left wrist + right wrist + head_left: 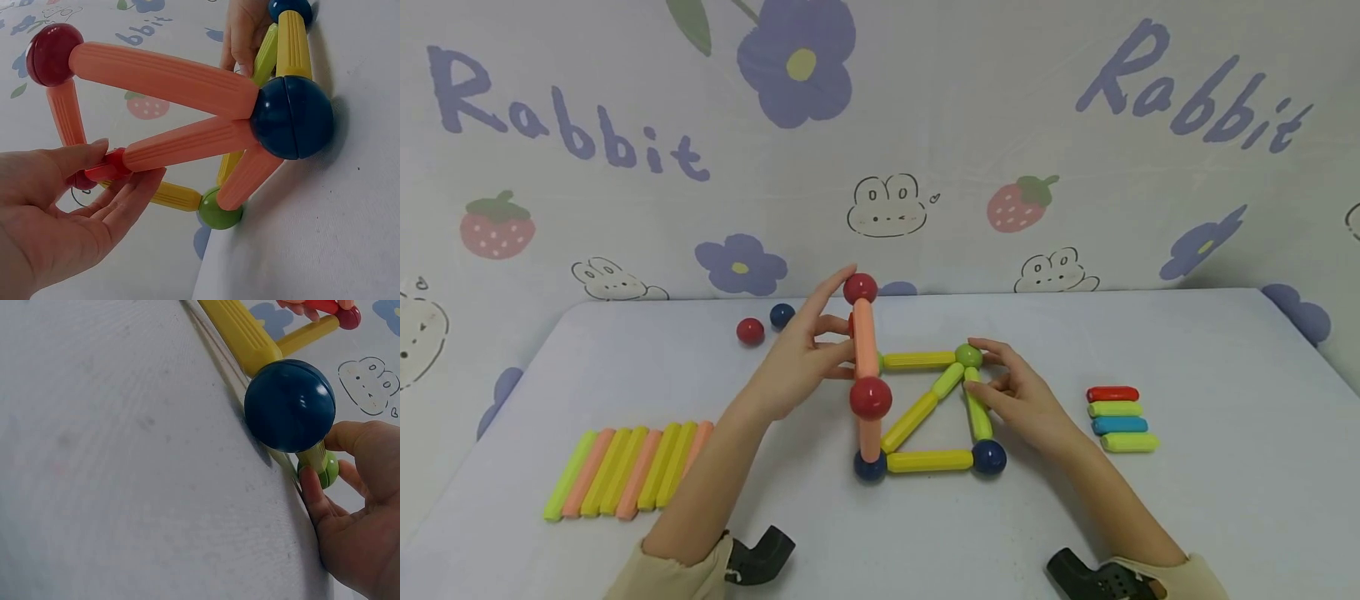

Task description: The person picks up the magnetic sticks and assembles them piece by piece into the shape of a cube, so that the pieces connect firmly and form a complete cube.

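Note:
A structure of magnetic rods and balls sits mid-table, its left side standing up in orange rods. Two red balls top that side. With thumb and fingers, my left hand pinches a short red rod there. Flat on the table, yellow rods run between the blue balls and the green balls, with a yellow and light green diagonal. At the right side, my right hand grips a light green rod near the far green ball, thumb against the rod.
A row of long orange, yellow and green rods lies on the left. Behind my left hand rest a loose red ball and a dark blue ball. Several short rods are stacked at right. Printed cloth hangs behind the table.

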Available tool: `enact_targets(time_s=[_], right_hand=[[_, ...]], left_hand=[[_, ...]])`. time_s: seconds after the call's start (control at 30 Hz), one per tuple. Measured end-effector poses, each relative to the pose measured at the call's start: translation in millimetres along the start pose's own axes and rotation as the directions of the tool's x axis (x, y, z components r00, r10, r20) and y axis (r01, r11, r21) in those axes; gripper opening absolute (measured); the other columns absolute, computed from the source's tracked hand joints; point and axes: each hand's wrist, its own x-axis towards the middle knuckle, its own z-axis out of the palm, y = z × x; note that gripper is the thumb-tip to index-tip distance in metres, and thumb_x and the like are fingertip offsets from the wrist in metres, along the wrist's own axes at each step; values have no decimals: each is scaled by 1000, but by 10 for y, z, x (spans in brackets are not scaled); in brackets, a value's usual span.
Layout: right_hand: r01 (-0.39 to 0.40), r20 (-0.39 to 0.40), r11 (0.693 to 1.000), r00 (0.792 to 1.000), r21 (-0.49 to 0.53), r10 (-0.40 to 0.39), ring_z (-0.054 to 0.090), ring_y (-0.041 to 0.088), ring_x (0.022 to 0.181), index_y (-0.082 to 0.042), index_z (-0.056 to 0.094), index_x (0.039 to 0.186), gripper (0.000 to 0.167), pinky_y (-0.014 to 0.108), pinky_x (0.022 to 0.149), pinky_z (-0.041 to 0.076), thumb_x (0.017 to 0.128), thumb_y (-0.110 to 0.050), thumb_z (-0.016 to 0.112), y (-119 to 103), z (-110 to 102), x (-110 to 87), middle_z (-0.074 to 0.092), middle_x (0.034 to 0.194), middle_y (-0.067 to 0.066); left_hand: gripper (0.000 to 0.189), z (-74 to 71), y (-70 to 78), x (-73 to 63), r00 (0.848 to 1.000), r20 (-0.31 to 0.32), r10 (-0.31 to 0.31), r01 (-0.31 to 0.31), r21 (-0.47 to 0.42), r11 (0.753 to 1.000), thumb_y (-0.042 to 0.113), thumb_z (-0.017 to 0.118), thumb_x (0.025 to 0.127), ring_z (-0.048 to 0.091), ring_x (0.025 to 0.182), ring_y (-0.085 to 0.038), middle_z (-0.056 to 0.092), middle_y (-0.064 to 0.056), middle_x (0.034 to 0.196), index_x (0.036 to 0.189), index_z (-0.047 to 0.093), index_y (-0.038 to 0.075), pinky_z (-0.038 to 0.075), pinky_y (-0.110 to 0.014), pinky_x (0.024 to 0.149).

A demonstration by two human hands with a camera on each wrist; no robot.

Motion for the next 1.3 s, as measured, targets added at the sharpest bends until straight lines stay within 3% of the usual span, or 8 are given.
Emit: enact_targets(time_s=[0.4,0.67,0.9,1.13,1.3], right_hand=[[1,2,1000,1000,6,-1,54,25,92,-14,38,162,62,22,68,48,105,-15,64,-10,6,-3,43,158,25],[4,4,1000,1000,3,-4,54,25,92,-14,38,161,62,22,68,48,105,-15,64,-9,9,2,43,158,25],[6,0,1000,1000,-15,-6,53,24,91,-15,38,162,62,22,66,48,106,-17,63,11,10,-5,43,158,20],[1,4,1000,1000,-30,-1,53,24,91,-17,38,163,61,23,67,47,107,-19,62,-9,4,-23,43,160,18],[6,13,999,1000,-38,-5,53,24,90,-19,37,164,61,24,68,48,107,-21,61,-10,2,-21,50,145,18]], left_hand=[[74,4,7,-10,1000,-11,4,-4,-27,1000,0,60,103,75,94,-29,59,-24,127,164,30,28,64,-46,88],[78,-11,-4,-23,1000,-8,5,-6,-32,999,0,60,103,75,98,-30,59,-24,128,167,25,30,64,-46,89],[81,-108,-10,-78,999,39,5,-3,-57,998,3,62,103,75,104,-33,59,-24,131,168,25,35,63,-47,90],[69,-223,58,-176,996,89,6,-2,-49,999,8,62,105,74,110,-40,58,-25,135,165,34,26,63,-47,91],[70,-279,194,-281,991,136,-21,23,-12,1000,15,66,105,76,105,-35,59,-23,132,165,34,29,63,-46,90]])
